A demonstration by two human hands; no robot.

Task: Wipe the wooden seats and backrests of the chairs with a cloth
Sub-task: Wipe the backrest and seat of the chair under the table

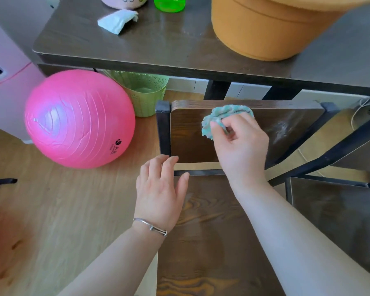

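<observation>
Nearest, the left hand (160, 195) lies flat with relaxed, straight fingers at the back left corner of the wooden seat (205, 242). Beyond it, the right hand (239, 144) pinches a bunched teal cloth (220, 116) against the upper part of the backrest (190, 135). Farther off, the table (158, 45) carries an orange stool (265, 24).

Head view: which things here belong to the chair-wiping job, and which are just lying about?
Job: cloth, gripped by the right hand; backrest it touches; seat; left hand by the seat's corner; neighbouring chair.
Lying about: pink ball; green basket; table with white tissue, green bottle, orange tub.
</observation>
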